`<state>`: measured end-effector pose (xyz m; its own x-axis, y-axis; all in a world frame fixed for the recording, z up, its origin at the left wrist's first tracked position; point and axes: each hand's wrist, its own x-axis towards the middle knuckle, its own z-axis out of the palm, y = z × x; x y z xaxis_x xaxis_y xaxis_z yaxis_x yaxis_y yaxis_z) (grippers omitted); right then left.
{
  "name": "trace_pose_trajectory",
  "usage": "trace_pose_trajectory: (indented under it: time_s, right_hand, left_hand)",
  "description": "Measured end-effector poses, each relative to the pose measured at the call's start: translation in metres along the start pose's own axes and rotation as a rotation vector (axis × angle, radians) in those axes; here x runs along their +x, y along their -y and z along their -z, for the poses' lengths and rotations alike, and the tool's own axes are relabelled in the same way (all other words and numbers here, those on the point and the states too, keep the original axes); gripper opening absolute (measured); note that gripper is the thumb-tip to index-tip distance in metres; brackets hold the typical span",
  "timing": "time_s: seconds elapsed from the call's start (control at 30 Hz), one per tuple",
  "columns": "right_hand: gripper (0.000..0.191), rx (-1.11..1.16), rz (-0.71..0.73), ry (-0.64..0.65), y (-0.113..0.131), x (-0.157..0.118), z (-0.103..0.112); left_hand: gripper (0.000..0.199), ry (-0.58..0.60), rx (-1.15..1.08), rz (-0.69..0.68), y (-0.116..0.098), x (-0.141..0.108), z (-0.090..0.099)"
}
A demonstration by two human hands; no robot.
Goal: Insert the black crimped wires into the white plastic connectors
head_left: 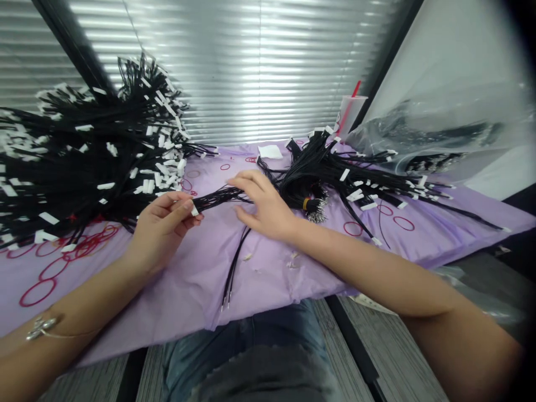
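Note:
My left hand [170, 223] pinches one end of a bundle of thin black cords [218, 197], where a white tag [194, 209] shows at the fingertips. The bundle runs right, toward my right hand [263, 205], whose fingers are spread over the cords with the thumb apart. Just right of that hand lies a coiled black bundle with a yellow band [307, 203] and silvery metal ends. A few loose cords [234, 265] with metal tips hang toward the front edge of the purple cloth [180, 307].
A tall heap of black cords with white tags [84, 151] fills the left. Red rubber bands [90, 243] lie before it. More tagged cords [335, 167] spread at right, near a cup with a red straw [350, 114] and a clear plastic bag [452, 134]. Blinds [259, 67] stand behind.

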<state>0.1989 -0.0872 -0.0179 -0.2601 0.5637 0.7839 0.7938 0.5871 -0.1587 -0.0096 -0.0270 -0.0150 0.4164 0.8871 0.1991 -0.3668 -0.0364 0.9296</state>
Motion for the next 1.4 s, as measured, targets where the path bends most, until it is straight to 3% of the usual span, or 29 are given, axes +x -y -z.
trace_pose_trajectory:
  time_s: [0.07,0.13,0.23,0.33,0.4,0.47,0.53,0.63,0.77,0.83,0.9,1.17,1.23,1.4]
  right_hand:
    - [0.056,-0.048,-0.096,0.035,-0.007,0.001,0.002]
    - [0.066,-0.063,-0.216,0.171,-0.014,0.002,0.003]
    - [0.052,-0.043,-0.34,0.344,-0.023,0.002,0.002]
    - [0.037,-0.066,-0.337,0.329,-0.025,0.003,0.003]
    - [0.033,-0.098,-0.339,0.281,-0.025,0.007,0.006]
    - [0.029,-0.135,-0.342,0.221,-0.026,0.014,0.011]
    - [0.024,-0.171,-0.346,0.164,-0.03,0.024,0.019]
    - [0.021,-0.224,-0.364,0.103,-0.039,0.042,0.039]
    - [0.022,-0.306,-0.425,0.08,-0.06,0.065,0.074]
    - [0.02,-0.353,-0.475,0.082,-0.073,0.071,0.092]
    - [0.025,-0.399,-0.516,0.083,-0.086,0.072,0.109]
    - [0.093,-0.68,-0.648,-0.037,-0.132,0.047,0.158]
    - [0.096,-0.733,-0.64,-0.027,-0.14,0.036,0.162]
    - [0.079,-0.785,-0.622,0.068,-0.155,0.011,0.156]
  left_hand:
    - [0.012,0.013,0.004,0.001,-0.001,-0.001,0.001]
    - [0.015,0.049,0.018,0.014,-0.002,-0.003,0.0]
    - [0.028,0.094,0.039,0.02,-0.003,-0.006,-0.003]
    - [0.042,0.044,0.049,0.053,-0.004,-0.008,-0.006]
    - [0.038,-0.046,0.057,0.075,-0.004,-0.005,-0.005]
    - [0.032,-0.042,0.089,0.118,-0.004,-0.004,-0.003]
    - [0.024,0.068,0.243,0.113,-0.004,-0.006,0.0]
    - [0.017,0.391,0.647,-0.091,-0.003,-0.019,0.001]
    - [0.046,0.934,1.106,-0.299,-0.003,-0.039,-0.004]
    - [0.051,1.066,1.249,-0.3,-0.003,-0.042,-0.006]
    - [0.052,1.08,1.32,-0.278,-0.002,-0.042,-0.006]
    - [0.052,1.073,1.322,-0.285,-0.001,-0.039,-0.003]
    - [0.053,1.081,1.33,-0.264,-0.003,-0.041,-0.005]
    - [0.053,1.103,1.329,-0.261,-0.009,-0.042,-0.011]
